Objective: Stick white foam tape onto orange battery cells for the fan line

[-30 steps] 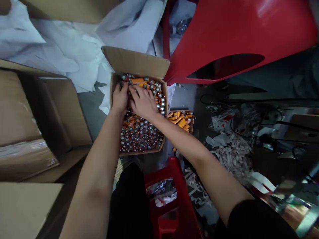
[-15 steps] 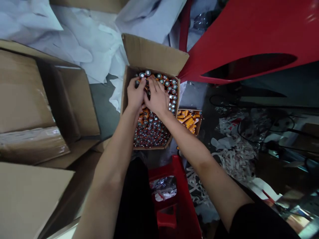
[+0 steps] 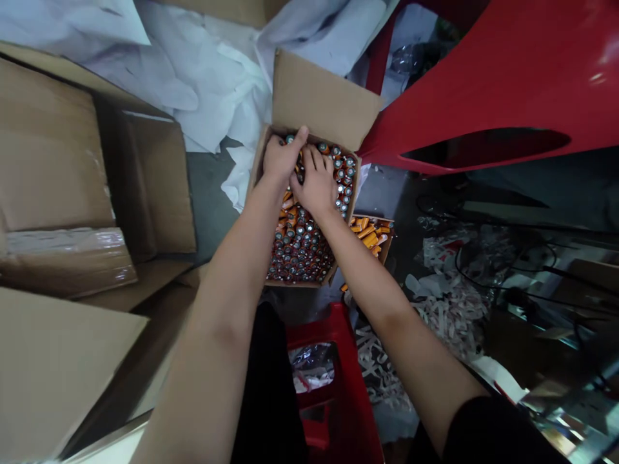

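Both hands reach into an open cardboard box packed with small orange batteries, most upright with their metal ends showing. At the box's far left corner is my left hand, its thumb stretched out over the batteries and its other fingers partly hidden along the wall. Beside it, my right hand lies palm down on the batteries, fingers spread. Dark battery ends show in the gap between the two hands. Some orange batteries lie on their sides just below the hands.
A smaller box of loose orange batteries stands to the right. Large cardboard boxes fill the left side. A red plastic stool rises at upper right, another red stool below. White sheets and shredded scraps lie around.
The view has shifted slightly, so the box appears further right. My left thumb has lifted away and straightened. My right hand stays on the batteries with fingers spread.
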Demonstrator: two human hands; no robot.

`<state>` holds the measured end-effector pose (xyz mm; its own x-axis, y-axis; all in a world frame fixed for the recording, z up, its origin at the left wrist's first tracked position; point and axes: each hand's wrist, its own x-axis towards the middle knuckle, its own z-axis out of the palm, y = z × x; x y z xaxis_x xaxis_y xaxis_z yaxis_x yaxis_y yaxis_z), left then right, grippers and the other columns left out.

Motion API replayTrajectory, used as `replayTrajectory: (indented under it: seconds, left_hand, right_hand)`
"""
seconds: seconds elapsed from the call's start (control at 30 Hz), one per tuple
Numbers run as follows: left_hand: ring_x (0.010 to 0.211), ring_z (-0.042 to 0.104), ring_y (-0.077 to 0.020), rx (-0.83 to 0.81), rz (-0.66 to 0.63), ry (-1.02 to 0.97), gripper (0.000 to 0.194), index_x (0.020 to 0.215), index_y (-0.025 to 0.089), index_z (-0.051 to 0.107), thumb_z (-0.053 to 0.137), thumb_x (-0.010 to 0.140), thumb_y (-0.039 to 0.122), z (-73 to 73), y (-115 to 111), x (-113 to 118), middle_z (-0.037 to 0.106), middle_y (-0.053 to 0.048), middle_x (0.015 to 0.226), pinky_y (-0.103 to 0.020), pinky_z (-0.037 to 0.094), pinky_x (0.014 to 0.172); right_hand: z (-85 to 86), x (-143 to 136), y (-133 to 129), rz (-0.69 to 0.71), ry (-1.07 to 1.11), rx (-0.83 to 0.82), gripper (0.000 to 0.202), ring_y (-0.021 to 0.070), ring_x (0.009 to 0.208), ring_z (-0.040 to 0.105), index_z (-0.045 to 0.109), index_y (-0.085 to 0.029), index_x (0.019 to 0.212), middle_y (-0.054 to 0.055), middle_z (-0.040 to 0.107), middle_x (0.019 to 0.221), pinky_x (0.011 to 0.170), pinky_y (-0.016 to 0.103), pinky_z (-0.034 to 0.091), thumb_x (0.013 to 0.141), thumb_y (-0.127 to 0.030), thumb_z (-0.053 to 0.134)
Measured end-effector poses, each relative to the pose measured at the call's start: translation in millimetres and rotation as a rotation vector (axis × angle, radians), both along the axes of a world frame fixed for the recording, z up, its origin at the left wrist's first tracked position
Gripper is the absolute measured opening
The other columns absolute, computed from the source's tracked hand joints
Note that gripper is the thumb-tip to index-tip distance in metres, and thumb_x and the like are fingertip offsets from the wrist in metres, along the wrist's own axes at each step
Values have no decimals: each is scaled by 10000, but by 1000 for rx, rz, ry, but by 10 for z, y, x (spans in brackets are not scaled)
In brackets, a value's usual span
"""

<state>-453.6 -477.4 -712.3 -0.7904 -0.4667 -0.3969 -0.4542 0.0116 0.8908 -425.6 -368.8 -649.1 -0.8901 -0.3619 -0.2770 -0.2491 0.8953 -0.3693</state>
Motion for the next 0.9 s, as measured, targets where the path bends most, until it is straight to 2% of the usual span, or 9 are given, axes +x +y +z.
replayTrajectory:
  seconds: [0.07, 0.17, 0.33, 0.4, 0.5, 0.6, 0.8, 0.9]
  left_hand:
    - [1166, 681, -283, -60, 48, -71, 374, 826, 217, 577, 740, 923, 539, 38, 17, 21, 732, -76, 982, -462, 479, 1131]
    - [1267, 636, -276, -128, 22, -68, 289, 861, 232, 600, 664, 986, 484, 86, 11, 91, 736, -63, 1045, -449, 420, 1191]
    - [1290, 628, -251, -100, -32, -40, 212, 1029, 209, 659, 630, 1017, 419, 39, -44, 130, 747, -63, 1112, -459, 399, 1210]
    - [1265, 644, -249, -70, -18, -9, 228, 1022, 217, 665, 606, 1027, 437, -3, -57, 112, 749, -64, 1124, -457, 410, 1207]
    - [1237, 659, -246, -65, 10, 21, 297, 1000, 230, 671, 535, 1051, 488, -48, -62, 94, 751, -68, 1150, -446, 429, 1196]
    - [1226, 669, -241, -64, 10, -2, 245, 995, 226, 685, 538, 1043, 416, -61, -70, 102, 764, -75, 1176, -425, 441, 1189]
    - [1341, 615, -189, 8, -82, -3, 302, 1164, 132, 710, 514, 1066, 340, -56, -93, 57, 735, -67, 1345, -391, 389, 1223]
    - [1350, 608, -195, 10, -61, -22, 300, 1167, 148, 722, 534, 1066, 358, 18, -31, 78, 751, -52, 1312, -397, 376, 1240]
  right_hand:
    - [9, 27, 57, 24, 4, -22, 664, 289, 1571, 296, 368, -68, 1618, 157, 363, 1705, 1306, 483, 315, 1038, -382, 449]
    - [16, 36, 95, 48, 5, -40, 663, 274, 1559, 314, 373, -58, 1616, 152, 385, 1697, 1317, 450, 293, 1035, -366, 461]
    - [3, 1, 17, -21, -10, -8, 702, 340, 1539, 335, 260, -100, 1673, 168, 392, 1676, 1261, 558, 372, 1046, -376, 414]
    - [-23, -36, -18, -56, -10, -7, 708, 370, 1516, 361, 274, -126, 1673, 173, 425, 1641, 1225, 603, 404, 1034, -382, 438]
    - [-59, -84, -27, -61, -2, -18, 670, 379, 1485, 393, 372, -159, 1636, 156, 459, 1616, 1201, 623, 425, 1016, -387, 482]
    - [-64, -90, -9, -28, 12, -28, 613, 356, 1485, 386, 422, -182, 1607, 113, 448, 1648, 1202, 590, 443, 1026, -375, 463]
    - [-46, -137, -89, -40, -7, -12, 674, 378, 1504, 351, 362, -168, 1645, 96, 418, 1689, 1162, 601, 477, 1007, -354, 481]
    - [-17, -140, -109, -57, -23, 9, 650, 362, 1504, 368, 364, -154, 1643, 102, 446, 1672, 1192, 591, 449, 1016, -307, 446]
